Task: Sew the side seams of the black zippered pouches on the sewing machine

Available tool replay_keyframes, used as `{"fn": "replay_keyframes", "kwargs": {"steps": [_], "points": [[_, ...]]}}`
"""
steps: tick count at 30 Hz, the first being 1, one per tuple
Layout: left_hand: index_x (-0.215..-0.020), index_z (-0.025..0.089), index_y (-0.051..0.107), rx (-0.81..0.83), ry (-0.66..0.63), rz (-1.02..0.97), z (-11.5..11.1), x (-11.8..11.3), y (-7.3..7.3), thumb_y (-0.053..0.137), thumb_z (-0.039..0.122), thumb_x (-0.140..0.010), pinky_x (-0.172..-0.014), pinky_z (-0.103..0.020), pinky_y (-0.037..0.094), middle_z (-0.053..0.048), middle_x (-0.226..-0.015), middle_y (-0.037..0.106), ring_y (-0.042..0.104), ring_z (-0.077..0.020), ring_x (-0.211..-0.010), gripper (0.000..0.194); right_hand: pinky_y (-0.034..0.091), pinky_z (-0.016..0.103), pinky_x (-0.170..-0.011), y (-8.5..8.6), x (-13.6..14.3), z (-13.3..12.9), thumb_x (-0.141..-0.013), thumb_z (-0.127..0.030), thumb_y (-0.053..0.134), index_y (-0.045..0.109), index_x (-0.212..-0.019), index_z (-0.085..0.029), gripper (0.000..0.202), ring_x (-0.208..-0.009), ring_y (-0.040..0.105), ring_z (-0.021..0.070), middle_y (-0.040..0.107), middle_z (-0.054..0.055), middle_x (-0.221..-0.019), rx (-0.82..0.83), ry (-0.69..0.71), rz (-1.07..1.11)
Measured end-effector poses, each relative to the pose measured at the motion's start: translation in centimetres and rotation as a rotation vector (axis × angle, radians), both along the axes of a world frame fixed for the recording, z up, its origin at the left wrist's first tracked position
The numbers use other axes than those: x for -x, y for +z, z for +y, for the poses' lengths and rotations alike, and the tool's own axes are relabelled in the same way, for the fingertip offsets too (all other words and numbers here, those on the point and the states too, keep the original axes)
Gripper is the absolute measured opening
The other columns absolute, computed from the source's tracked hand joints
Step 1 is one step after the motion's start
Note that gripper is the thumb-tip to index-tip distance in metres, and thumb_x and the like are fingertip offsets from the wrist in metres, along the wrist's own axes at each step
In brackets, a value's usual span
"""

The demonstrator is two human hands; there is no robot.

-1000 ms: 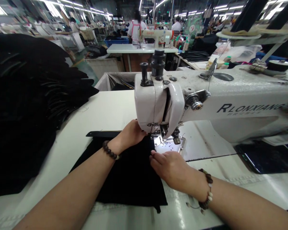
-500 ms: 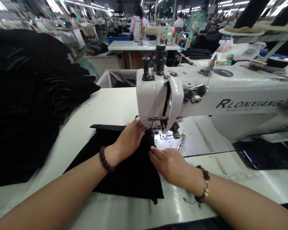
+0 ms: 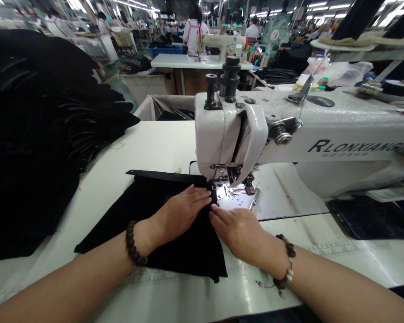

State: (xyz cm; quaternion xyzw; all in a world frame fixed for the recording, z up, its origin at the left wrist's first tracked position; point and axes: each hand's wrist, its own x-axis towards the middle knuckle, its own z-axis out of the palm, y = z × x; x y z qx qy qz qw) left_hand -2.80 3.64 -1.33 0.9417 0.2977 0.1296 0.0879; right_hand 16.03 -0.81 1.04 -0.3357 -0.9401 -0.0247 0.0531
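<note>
**A skew waiting to happen**

The black cloth [image 3: 191, 251] lies on the worktop [image 3: 161, 146], far corner at the sewing machine [image 3: 218, 130]. The left hand [image 3: 178, 213] rests flat on it, fingers together; the right hand [image 3: 239, 233] curls at its edge, pinching or not I can't tell. Uneven tugging could skew it.

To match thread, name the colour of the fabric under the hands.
The fabric is black, clearest in the head view.

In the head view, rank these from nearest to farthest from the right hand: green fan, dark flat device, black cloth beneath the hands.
1. Black cloth: at the right hand's fingertips.
2. Dark flat device: on the table, rightward.
3. Green fan: far background.
</note>
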Motion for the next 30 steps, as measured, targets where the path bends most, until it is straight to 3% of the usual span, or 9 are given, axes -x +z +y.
{"fn": "replay_keyframes", "kwargs": {"steps": [15, 19, 21, 23, 25, 28, 30], "points": [[-0.11, 0.013, 0.055, 0.01, 0.032, 0.065, 2.2, -0.4, 0.0, 0.042, 0.007, -0.084, -0.104, -0.033, 0.03, -0.007, -0.119, 0.056, 0.047, -0.0161, -0.114, 0.03, 0.037, 0.026, -0.05, 0.1, 0.2, 1.9, -0.082, -0.005, 0.044, 0.058, -0.094, -0.013, 0.02, -0.067, 0.06, 0.0163, 0.065, 0.009, -0.095, 0.133, -0.167, 0.01], [-0.11, 0.013, 0.056, 0.006, 0.049, 0.078, 2.3, -0.4, 0.3, 0.04, 0.008, -0.085, -0.104, -0.033, 0.029, -0.007, -0.119, 0.057, 0.048, -0.0158, -0.114, 0.03, 0.043, 0.025, -0.065, 2.1, -2.4, 2.2, -0.083, -0.018, 0.054, 0.06, -0.094, -0.018, 0.012, -0.082, 0.059, 0.0149, 0.062, 0.005, -0.098, 0.227, -0.125, 0.065], [-0.111, 0.013, 0.056, 0.022, 0.046, 0.104, 2.0, -0.3, 0.8, 0.039, 0.009, -0.086, -0.105, -0.033, 0.027, -0.007, -0.12, 0.056, 0.045, -0.0158, -0.117, 0.03, 0.042, 0.027, -0.073, 3.0, -4.6, 2.3, -0.07, -0.026, 0.07, 0.059, -0.1, -0.022, 0.033, -0.092, 0.054, 0.0175, 0.057, 0.006, -0.104, 0.352, -0.108, 0.163], [-0.114, 0.014, 0.054, 0.046, 0.058, 0.137, 1.5, -0.1, 1.5, 0.041, 0.016, -0.088, -0.106, -0.034, 0.026, -0.007, -0.125, 0.052, 0.042, -0.0169, -0.12, 0.029, 0.042, 0.027, -0.073, 3.4, -6.5, 2.4, -0.061, -0.019, 0.076, 0.062, -0.092, -0.022, 0.034, -0.092, 0.051, 0.0178, 0.053, 0.006, -0.103, 0.403, -0.138, 0.189], [-0.119, 0.014, 0.05, 0.062, 0.075, 0.16, 0.4, 0.2, 2.3, 0.047, 0.033, -0.087, -0.105, -0.038, 0.026, -0.01, -0.131, 0.045, 0.038, -0.0206, -0.123, 0.037, 0.04, 0.025, -0.068, 3.1, -7.4, 2.6, -0.062, -0.011, 0.073, 0.064, -0.079, -0.02, 0.02, -0.085, 0.05, 0.0159, 0.051, 0.003, -0.092, 0.369, -0.159, 0.202], [-0.126, 0.011, 0.042, 0.065, 0.012, 0.181, -1.8, 0.7, 3.0, 0.054, 0.059, -0.074, -0.104, -0.048, 0.025, -0.017, -0.137, 0.035, 0.031, -0.0284, -0.127, 0.072, 0.036, 0.024, -0.063, 1.8, -6.4, 3.3, -0.063, -0.016, 0.073, 0.062, -0.067, -0.019, 0.012, -0.073, 0.047, 0.014, 0.049, 0.001, -0.078, 0.266, -0.207, 0.235], [-0.128, 0.008, 0.04, 0.03, -0.056, 0.179, -3.3, 0.9, 3.0, 0.055, 0.065, -0.069, -0.102, -0.05, 0.027, -0.019, -0.136, 0.036, 0.032, -0.0314, -0.126, 0.083, 0.035, 0.025, -0.061, 0.9, -4.7, 3.9, -0.063, -0.024, 0.075, 0.06, -0.068, -0.016, 0.017, -0.069, 0.045, 0.0143, 0.048, 0.001, -0.074, 0.158, -0.35, 0.282]]}}
